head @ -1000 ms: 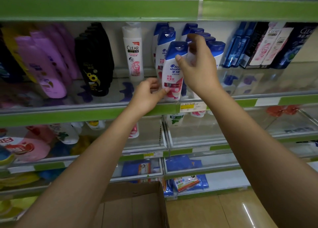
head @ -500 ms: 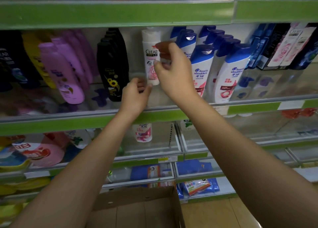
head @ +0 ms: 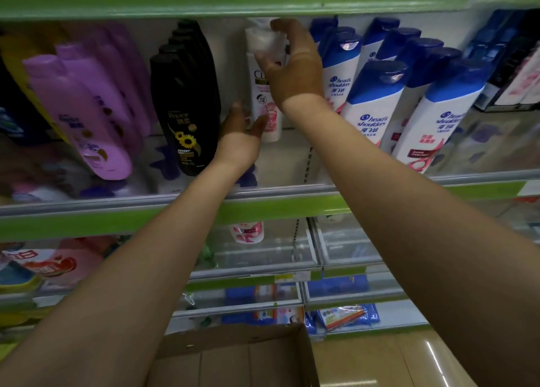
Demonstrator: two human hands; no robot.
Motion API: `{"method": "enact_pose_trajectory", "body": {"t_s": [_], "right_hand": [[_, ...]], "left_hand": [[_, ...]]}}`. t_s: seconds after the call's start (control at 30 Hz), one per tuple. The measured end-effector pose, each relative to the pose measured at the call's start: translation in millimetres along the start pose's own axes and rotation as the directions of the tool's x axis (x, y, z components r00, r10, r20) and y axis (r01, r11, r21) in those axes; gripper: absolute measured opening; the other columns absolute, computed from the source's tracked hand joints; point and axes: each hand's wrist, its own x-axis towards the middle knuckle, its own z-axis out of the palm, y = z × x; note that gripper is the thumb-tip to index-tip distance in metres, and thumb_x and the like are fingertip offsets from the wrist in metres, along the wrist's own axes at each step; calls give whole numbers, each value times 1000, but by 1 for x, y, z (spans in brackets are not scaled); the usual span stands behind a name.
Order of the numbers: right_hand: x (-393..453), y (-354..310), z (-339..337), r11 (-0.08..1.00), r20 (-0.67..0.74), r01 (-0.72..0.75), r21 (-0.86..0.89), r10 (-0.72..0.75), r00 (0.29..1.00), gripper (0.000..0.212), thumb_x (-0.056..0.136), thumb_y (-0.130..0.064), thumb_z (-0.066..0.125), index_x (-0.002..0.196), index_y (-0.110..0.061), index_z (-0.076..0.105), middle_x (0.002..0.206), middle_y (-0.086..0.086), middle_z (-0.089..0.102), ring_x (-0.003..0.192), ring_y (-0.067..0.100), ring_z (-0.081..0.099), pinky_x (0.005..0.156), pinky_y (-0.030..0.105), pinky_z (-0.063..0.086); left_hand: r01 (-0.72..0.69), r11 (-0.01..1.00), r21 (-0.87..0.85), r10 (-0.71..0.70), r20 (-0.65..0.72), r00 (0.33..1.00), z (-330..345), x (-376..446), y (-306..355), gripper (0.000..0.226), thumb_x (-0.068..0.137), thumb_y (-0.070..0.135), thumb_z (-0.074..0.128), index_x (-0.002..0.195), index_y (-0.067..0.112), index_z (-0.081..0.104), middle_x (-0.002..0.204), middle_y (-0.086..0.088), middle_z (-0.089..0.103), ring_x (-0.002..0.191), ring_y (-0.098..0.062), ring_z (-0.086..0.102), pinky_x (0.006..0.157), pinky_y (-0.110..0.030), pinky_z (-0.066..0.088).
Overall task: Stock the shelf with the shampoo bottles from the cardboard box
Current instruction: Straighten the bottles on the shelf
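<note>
White shampoo bottle (head: 264,94): tall, slim, white cap on top, pink graphic on lower label; upright toward back of shelf (head: 280,208), between black row and blue-capped rows, well back from front edge.

Right hand (head: 295,65): curled round upper part of white shampoo bottle, thumb on front face, fingertips arched over cap just under the shelf above; grip partial, fingers not tight. Left hand (head: 241,129): fingers extended and relaxed, thumb against lower pink part of same bottle, palm just beside black bottle; nothing enclosed in it.

Writing: "CL…" readable on white shampoo bottle, remainder covered by right hand; "Rejoice" with sunflower picture on front black bottle (head: 187,106), several identical ones in file behind; "head & shoulders" with Chinese characters on blue-capped white bottles (head: 377,106), two files toward right end of shelf; purple bottles (head: 87,108) leaning toward left end, label text blurred, not readable; dark and pink packs at far right corner, blurred.

Below: lower shelf tiers with clear dividers, one small white-and-pink bottle (head: 248,231) just under front edge of the stocked shelf; blue packets lower down; open cardboard box (head: 233,357) at bottom centre, interior visible as bare cardboard; glossy floor to its right.
</note>
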Motion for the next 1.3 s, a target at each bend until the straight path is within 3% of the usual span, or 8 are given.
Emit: {"method": "enact_pose_trajectory", "body": {"t_s": [0.07,0.2,0.37,0.63,0.77,0.83,1.03,1.3], "right_hand": [[0,5,1,999,-42,24,29,-23,999,34,83,-6,69,116,-4,62,121,14,59,110,26,57,93,28,45],[-1,6,-1,997,-47,21,70,-18,999,31,84,-1,67,114,-4,61,118,12,59,108,25,56,94,35,48],[-4,0,-10,995,22,-25,102,23,999,31,85,-1,66,115,-6,59,120,10,58,107,24,58,93,40,52],[-21,-12,-30,995,94,-57,77,49,994,33,90,0,60,121,-11,57,126,4,55,79,2,52,79,18,49],[-35,-19,-37,991,58,-75,107,69,996,35,89,3,59,119,-13,57,123,2,57,86,4,54,82,22,51],[-42,-22,-41,988,55,-73,133,66,996,37,87,9,57,118,-12,58,121,4,57,82,-3,54,74,11,49],[-60,-29,-56,995,92,-46,94,38,995,36,89,10,53,119,-10,54,122,6,56,72,-24,54,59,5,46],[-77,-39,-69,999,61,36,-17,-35,998,31,90,-13,62,120,-10,56,118,8,59,104,18,58,91,29,47]], "left_hand": [[-31,1000,4,31,6,1000,2,5,1,38,94,21,55,129,10,45,115,-2,60,102,-13,57,82,-19,43],[-20,1000,8,20,21,1000,4,10,2,29,94,22,53,120,10,54,116,-9,65,105,-23,62,92,-34,49],[40,998,-39,-39,37,999,5,6,6,28,96,23,51,120,10,52,112,-2,62,99,-15,59,81,-26,45],[-15,992,127,10,40,999,-3,-17,9,26,97,16,47,121,6,50,120,-11,61,107,-24,57,86,-28,45],[-30,988,154,21,61,998,-10,-33,14,28,95,10,47,122,8,50,121,-10,61,110,-25,57,92,-32,47],[-37,988,148,27,74,997,-12,-41,16,28,94,16,52,122,9,51,121,-8,62,111,-23,57,95,-33,46],[-83,982,173,71,71,995,-18,-64,18,30,94,26,56,117,6,54,117,-9,64,107,-22,60,90,-32,47],[-101,984,150,86,100,991,-25,-87,25,32,93,24,57,120,7,52,117,-8,65,101,-19,61,87,-30,49]]}}
